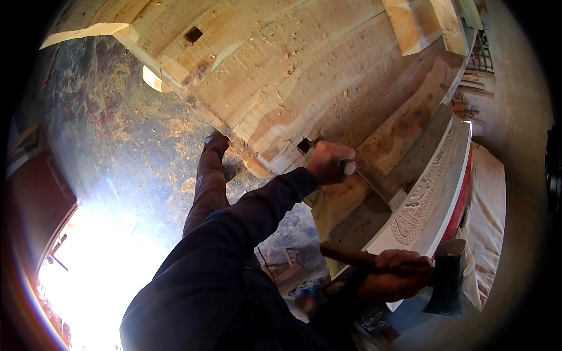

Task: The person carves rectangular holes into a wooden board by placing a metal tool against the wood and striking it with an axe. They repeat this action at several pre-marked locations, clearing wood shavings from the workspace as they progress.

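Chisel-like tool (pixel 349 168) held in the clenched left hand (pixel 326 161) over the wooden surface (pixel 269 76); butt end directed right, long axis apparently run toward the square hole (pixel 304 145), just left of the fist. Tip contact cannot be confirmed, the shaft being mostly covered. Hatchet (pixel 447 285) gripped by its handle in the right hand (pixel 395 278), lower right of the tool; head positioned rightward, handle roughly crosswise. Carved panel (pixel 426 190) noted above that hand.
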`<state>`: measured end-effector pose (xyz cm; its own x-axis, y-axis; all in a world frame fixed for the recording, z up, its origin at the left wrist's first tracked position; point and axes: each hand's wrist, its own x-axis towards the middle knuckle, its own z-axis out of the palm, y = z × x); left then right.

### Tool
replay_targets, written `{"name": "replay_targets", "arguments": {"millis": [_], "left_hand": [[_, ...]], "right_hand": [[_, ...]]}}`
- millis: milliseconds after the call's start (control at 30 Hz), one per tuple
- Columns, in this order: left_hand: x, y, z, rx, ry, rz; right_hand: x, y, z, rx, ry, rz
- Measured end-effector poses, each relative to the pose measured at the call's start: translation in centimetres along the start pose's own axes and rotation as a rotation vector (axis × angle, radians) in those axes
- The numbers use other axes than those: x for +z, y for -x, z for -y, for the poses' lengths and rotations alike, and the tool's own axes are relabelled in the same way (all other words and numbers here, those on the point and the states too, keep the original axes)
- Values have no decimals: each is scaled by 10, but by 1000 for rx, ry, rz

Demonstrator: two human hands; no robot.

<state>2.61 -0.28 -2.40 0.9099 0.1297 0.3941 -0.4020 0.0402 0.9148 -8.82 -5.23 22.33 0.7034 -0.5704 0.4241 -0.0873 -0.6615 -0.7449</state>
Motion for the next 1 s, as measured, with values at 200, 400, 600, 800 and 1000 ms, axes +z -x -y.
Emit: {"name": "replay_targets", "arguments": {"millis": [200,400,600,800,1000], "left_hand": [[-5,-1,-1,54,105,21],[3,3,5,-3,16,20],[4,3,1,-55,-26,26],[-10,23,10,35,-32,93],[22,-16,16,-263,-259,288]], "right_hand": [[40,23,-91,-24,563,637],[15,0,-47,-53,217,459],[15,1,-11,125,9,343],[24,44,-91,269,268,705],[0,68,-74,621,126,578]]}}
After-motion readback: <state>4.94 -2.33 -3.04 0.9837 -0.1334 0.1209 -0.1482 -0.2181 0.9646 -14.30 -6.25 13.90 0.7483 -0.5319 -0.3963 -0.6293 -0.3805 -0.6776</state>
